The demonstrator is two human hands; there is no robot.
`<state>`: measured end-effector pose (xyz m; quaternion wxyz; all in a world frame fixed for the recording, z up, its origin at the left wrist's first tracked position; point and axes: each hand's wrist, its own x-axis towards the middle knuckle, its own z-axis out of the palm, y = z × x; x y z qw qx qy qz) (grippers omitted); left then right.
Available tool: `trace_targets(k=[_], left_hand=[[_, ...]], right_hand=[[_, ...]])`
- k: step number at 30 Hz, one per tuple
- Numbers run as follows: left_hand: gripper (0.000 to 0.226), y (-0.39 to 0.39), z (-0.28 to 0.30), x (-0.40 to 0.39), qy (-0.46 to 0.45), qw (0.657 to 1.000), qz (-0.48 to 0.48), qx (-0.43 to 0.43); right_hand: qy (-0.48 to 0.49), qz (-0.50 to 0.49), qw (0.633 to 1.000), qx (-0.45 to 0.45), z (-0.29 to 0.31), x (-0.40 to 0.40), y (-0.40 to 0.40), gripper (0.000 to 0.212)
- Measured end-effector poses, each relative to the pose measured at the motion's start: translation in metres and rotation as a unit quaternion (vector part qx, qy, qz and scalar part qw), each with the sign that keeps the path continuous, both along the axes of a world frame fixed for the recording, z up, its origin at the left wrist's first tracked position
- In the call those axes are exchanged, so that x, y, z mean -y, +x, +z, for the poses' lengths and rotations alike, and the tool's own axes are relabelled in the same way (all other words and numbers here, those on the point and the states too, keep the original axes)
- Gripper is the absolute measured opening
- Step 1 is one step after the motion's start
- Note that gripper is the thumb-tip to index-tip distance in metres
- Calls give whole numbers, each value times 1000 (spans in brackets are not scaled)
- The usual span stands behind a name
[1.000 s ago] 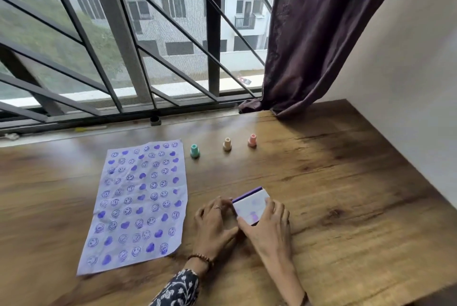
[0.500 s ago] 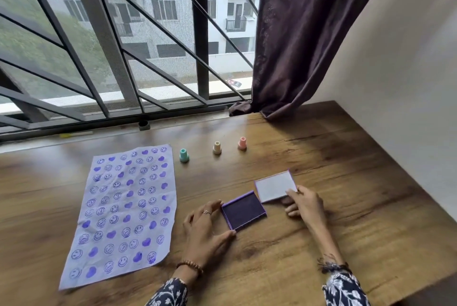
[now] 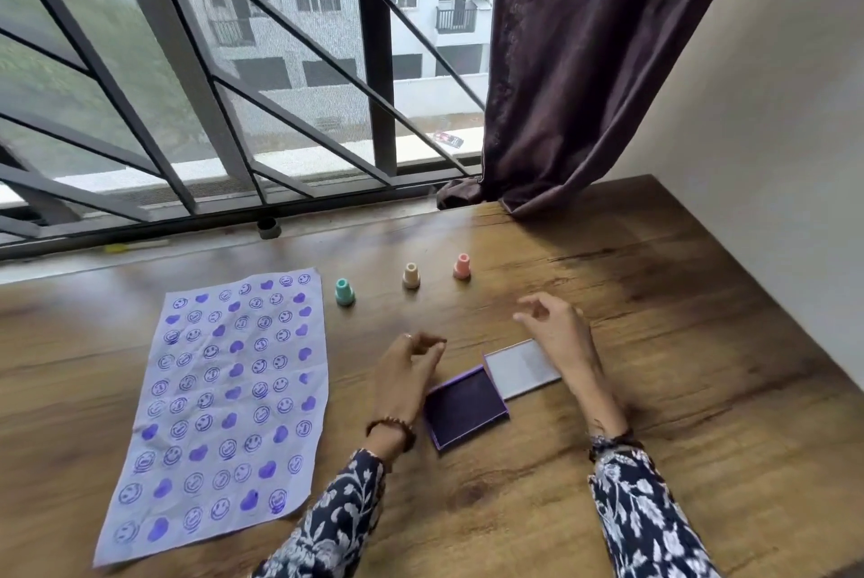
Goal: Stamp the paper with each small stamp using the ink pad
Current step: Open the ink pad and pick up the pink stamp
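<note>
A purple ink pad point(image 3: 465, 407) lies open on the wooden table, its pale lid point(image 3: 521, 368) flat beside it on the right. My left hand point(image 3: 406, 367) hovers just left of the pad, fingers loosely curled and holding nothing. Lifted above the lid's far edge, my right hand point(image 3: 558, 334) has its fingers apart and holds nothing. Three small stamps stand in a row behind: teal point(image 3: 344, 292), beige point(image 3: 411, 275), pink point(image 3: 462, 266). The paper point(image 3: 224, 404) lies at the left, covered with purple smiley and heart prints.
A barred window runs along the table's far edge, with a dark curtain point(image 3: 575, 77) hanging onto the back right corner. A white wall borders the table on the right. Bare wood point(image 3: 678, 344) stretches right of the lid.
The ink pad was opened: my right hand laid the lid down to the right. Both hands have since lifted off pad and lid and risen toward the stamps.
</note>
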<state>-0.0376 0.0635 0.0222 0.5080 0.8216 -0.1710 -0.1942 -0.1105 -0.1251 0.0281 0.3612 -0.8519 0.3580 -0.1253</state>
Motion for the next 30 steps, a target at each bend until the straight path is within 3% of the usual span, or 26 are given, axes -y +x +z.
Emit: trace_targets(k=[2,5,7,11,14,16,21,26,28,30], left_hand=[[12,18,-3,30,-54,993,28,-101],[17,44,-12,66,-131,954,65,-263],[23,55,-19,78,-128,948,76,-282],[25,59,-23,83,-177,925,95,-323],[11,54,-14,77,-226,899,105,-359],[11,44,-4,66,-261,887,79,-372],[15,1,9,24,-249,920,-3,-302],[17,-23,14,-5,-210,959,-20,-190],[22,-25,15,-17,-182,974,-43,-131],[24,-23,12,-28,-123,990,-46,-48]], right_hand=[[-13,28,999,23,4,2,32,28],[-36,81,996,33,5,5,72,41],[-36,115,993,9,0,7,90,43],[-43,134,990,-15,-12,4,99,27],[70,69,993,64,-8,-8,82,22],[184,34,973,137,-5,-24,58,17],[314,27,916,248,-2,-72,-7,11],[306,-33,913,268,-9,-106,-27,14],[376,-77,872,303,-8,-115,-31,17],[479,-106,808,326,-4,-118,-37,17]])
